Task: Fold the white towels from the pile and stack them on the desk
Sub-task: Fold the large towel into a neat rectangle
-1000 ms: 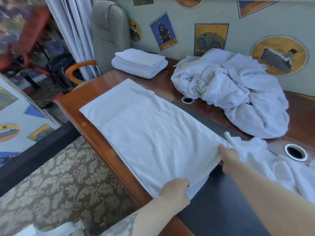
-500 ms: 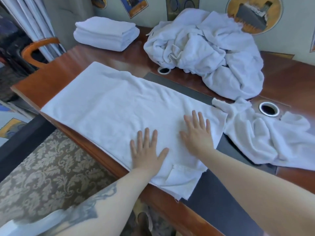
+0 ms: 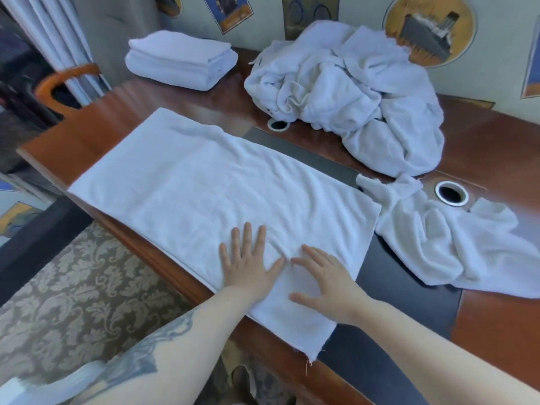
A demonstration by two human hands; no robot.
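Left hand (image 3: 248, 264), right hand (image 3: 327, 283) flat, fingers spread on towel (image 3: 204, 194); loose towel (image 3: 450, 244) beside, pile (image 3: 350, 92), folded stack (image 3: 181, 59) behind.

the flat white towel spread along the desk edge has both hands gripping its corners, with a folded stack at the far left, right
Not quite. In the head view the left hand and right hand lie open, palms pressing the flat white towel, not gripping corners. The folded white towel stack is at the far left of the wooden desk.
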